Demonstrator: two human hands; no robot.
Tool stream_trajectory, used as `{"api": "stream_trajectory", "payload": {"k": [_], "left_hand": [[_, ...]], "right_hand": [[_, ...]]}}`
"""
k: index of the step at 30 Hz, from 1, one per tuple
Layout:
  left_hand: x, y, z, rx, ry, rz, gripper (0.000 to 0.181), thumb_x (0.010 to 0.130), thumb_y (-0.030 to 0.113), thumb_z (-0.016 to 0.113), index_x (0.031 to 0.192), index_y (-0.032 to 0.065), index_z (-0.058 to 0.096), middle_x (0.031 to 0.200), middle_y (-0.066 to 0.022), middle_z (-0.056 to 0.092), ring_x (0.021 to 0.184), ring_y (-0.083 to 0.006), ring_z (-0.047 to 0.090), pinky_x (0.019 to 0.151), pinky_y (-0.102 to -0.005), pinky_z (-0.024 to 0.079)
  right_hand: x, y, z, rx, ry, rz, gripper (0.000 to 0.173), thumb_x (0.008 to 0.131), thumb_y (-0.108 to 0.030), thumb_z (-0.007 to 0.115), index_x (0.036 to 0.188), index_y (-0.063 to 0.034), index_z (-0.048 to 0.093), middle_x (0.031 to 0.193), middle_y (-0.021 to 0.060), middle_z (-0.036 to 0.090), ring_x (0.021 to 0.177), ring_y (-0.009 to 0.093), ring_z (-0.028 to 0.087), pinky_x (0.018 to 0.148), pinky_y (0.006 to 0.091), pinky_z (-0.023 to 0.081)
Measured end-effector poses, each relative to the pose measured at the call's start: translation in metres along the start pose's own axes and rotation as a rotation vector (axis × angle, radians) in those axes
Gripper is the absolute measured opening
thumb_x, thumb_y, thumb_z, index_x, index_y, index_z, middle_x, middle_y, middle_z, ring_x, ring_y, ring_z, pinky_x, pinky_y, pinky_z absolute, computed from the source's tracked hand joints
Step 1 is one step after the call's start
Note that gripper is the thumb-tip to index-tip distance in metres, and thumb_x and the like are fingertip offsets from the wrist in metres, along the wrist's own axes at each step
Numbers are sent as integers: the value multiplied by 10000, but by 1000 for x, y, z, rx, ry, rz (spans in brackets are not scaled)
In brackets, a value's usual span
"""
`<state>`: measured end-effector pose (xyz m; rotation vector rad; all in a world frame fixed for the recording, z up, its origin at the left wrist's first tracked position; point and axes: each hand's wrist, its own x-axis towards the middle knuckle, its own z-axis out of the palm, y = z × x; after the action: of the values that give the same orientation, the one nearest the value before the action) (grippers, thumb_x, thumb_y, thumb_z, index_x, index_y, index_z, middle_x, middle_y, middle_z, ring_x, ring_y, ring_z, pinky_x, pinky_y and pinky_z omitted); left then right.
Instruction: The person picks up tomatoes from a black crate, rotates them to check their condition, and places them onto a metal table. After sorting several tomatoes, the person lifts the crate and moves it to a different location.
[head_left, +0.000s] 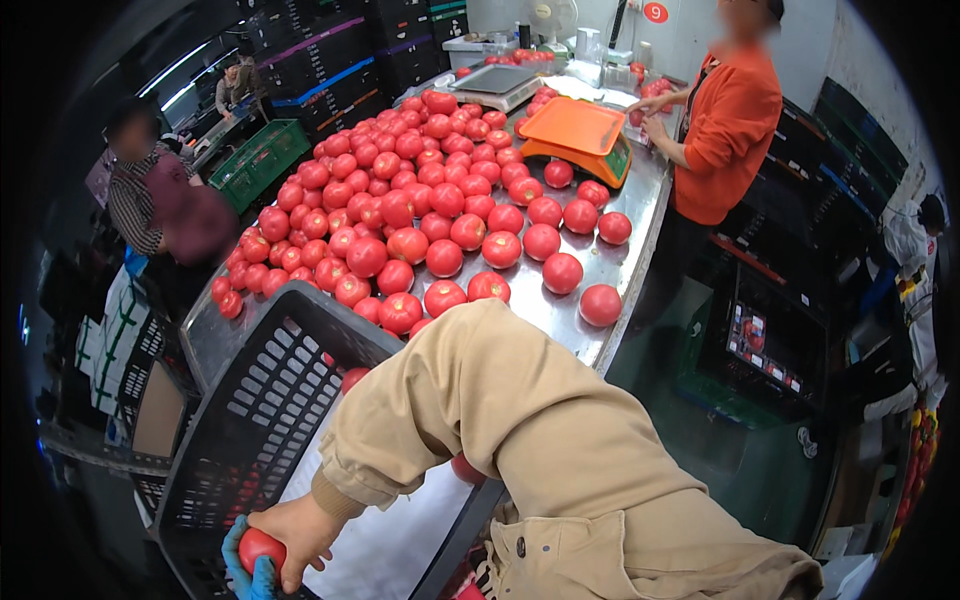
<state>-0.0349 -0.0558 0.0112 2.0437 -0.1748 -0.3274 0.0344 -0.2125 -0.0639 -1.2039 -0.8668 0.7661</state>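
Observation:
My left hand (234, 559), in a blue glove, holds a red tomato (259, 551) at the bottom left; most of that hand is cut off by the picture's edge. Bare and coming from a tan sleeve, my right hand (304, 529) grips the same tomato from its upper right side. Both hands are over the near left end of a black plastic crate (199, 442) with slotted walls. A white liner (375, 536) covers its bottom. A few tomatoes (354, 379) show at the crate's far end, and my right sleeve hides part of the interior.
Beyond the crate, a large heap of tomatoes (405, 195) covers much of a metal table (555, 322). An orange scale (574, 131) and a grey-topped scale (495, 81) stand there. One person (731, 142) works at the right edge; another (169, 187) stands left. Stacked black crates (315, 60) rise behind.

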Motion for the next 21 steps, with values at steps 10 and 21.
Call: {"api": "stream_trajectory", "payload": {"k": [10, 21], "left_hand": [[3, -10, -6, -74, 22, 6, 510, 916, 242, 572, 1347, 32, 398, 1346, -123, 436, 1192, -234, 436, 1011, -329, 358], [0, 1, -3, -138, -35, -50, 584, 881, 145, 617, 1389, 27, 353, 1367, -115, 423, 1194, -217, 439, 998, -306, 371]], "right_hand": [[5, -7, 4, -183, 37, -2, 518, 698, -244, 812, 1110, -62, 558, 784, 102, 642, 535, 189, 627, 425, 278, 516], [0, -9, 5, -233, 51, 9, 553, 698, -266, 807, 1117, -47, 519, 797, 109, 637, 540, 184, 622, 443, 276, 507]]}}
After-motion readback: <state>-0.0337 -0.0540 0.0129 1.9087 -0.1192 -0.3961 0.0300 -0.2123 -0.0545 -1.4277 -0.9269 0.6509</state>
